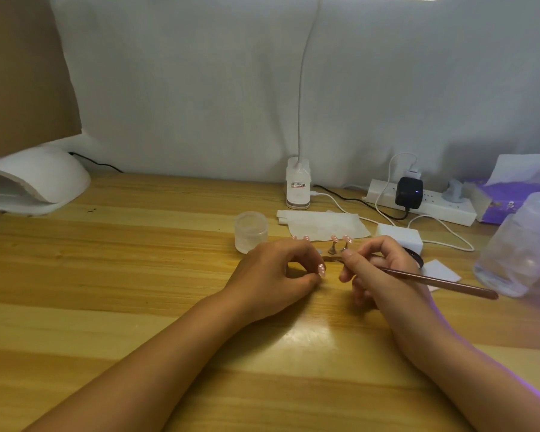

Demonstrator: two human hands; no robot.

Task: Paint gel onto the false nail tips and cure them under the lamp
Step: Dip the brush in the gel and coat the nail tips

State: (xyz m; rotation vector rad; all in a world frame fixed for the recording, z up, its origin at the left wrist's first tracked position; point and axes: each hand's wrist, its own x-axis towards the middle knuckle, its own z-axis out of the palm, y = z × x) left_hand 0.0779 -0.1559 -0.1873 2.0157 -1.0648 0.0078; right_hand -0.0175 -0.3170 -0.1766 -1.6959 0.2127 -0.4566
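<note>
Head view, from the left: where is the curing lamp [35,179], and is anything in it?

Far left of the table [138,307], well apart from the hands; its opening barely shows, so I cannot tell.

And the frosted jar [250,227]?

Lid on, just beyond the left hand [275,275]; contents hidden. That hand pinches one pink nail tip [321,270] between thumb and forefinger, low over the wood; how the tip is mounted I cannot see.

How will it handle?

Very light, I judge; thin, springy, glossy and so likely slippery; wet gel would smear, so take it by the underside or stem, never the face. More nail tips [340,238] stand on little posts just behind, between the hands.

The right hand [384,269]?

Fingers curled round a brush [434,280], pen-fashion, near its working end; bristles hidden. A big clear container [521,244] at far right is blurred; contents unclear.
</note>
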